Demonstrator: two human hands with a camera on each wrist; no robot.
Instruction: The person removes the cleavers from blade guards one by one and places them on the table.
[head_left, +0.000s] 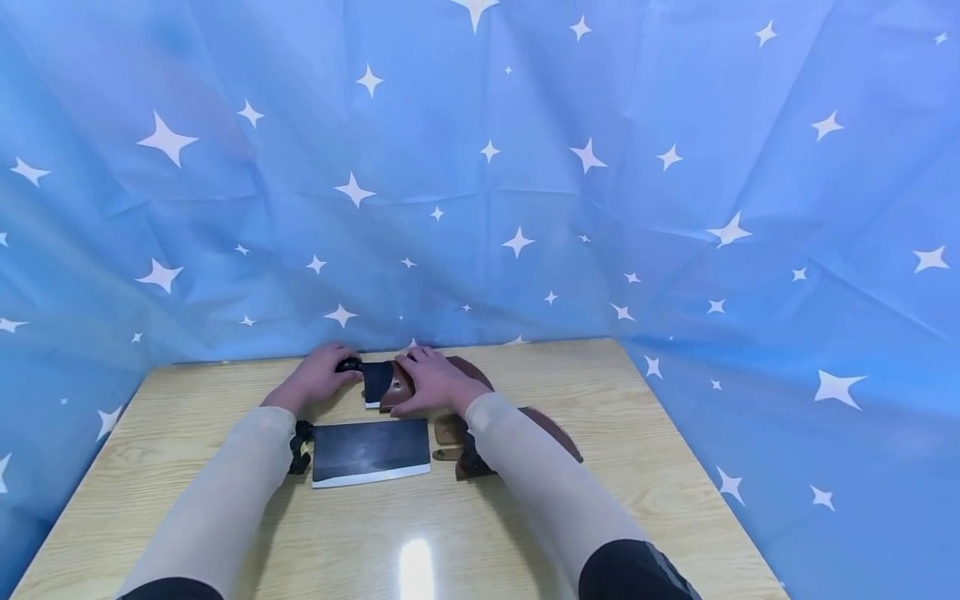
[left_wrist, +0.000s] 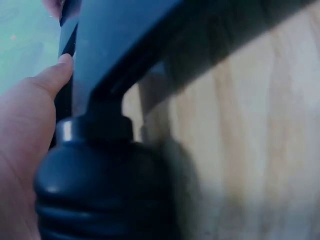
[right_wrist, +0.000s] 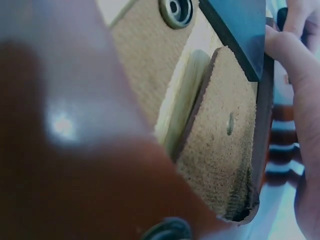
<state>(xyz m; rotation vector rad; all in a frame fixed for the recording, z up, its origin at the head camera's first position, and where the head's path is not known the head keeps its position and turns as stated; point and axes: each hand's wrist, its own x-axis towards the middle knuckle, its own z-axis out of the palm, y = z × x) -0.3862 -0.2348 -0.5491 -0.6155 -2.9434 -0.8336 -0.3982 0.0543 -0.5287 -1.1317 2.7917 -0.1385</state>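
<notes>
At the far side of the table, my left hand (head_left: 330, 372) grips the black handle (head_left: 348, 364) of a cleaver. Its dark blade (head_left: 375, 382) sits partly inside a brown leather sheath (head_left: 399, 388). My right hand (head_left: 420, 379) holds that sheath, fingers curled over its top. In the right wrist view the blade (right_wrist: 240, 30) lies against the sheath's suede inside (right_wrist: 220, 150), with my fingers (right_wrist: 300, 95) along its edge. In the left wrist view my thumb (left_wrist: 50, 80) shows beside a black handle (left_wrist: 100, 190).
A second cleaver (head_left: 371, 452) lies bare on the wooden table (head_left: 450, 533) between my forearms, its black handle under my left wrist. Another brown sheath (head_left: 450, 432) lies under my right forearm. Blue star-patterned cloth (head_left: 525, 167) surrounds the table.
</notes>
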